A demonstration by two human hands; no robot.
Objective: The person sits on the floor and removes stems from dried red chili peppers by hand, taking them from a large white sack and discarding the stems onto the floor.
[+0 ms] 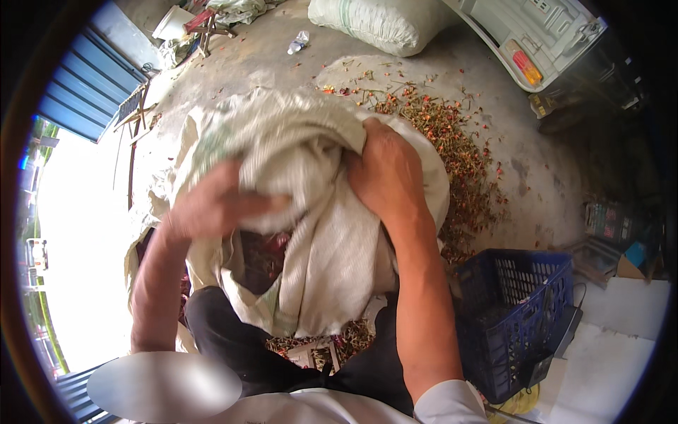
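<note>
A large off-white woven sack [332, 247] lies bunched up in front of me, between and beyond my knees. My right hand [387, 169] is closed on a fold of its cloth at the upper right, and its fingertips are tucked out of sight in the fold. Blurred by motion, my left hand [222, 201] is over the left side of the sack, with thumb and fingers apart. Below that hand a gap in the cloth shows dark red contents [272, 251], whose kind I cannot make out.
Red and brown plant scraps [452, 152] litter the concrete floor to the right. A dark blue plastic crate [515, 311] stands by my right knee. Further off are a full white sack [388, 21], a plastic bottle [299, 42] and a vehicle's rear [537, 49].
</note>
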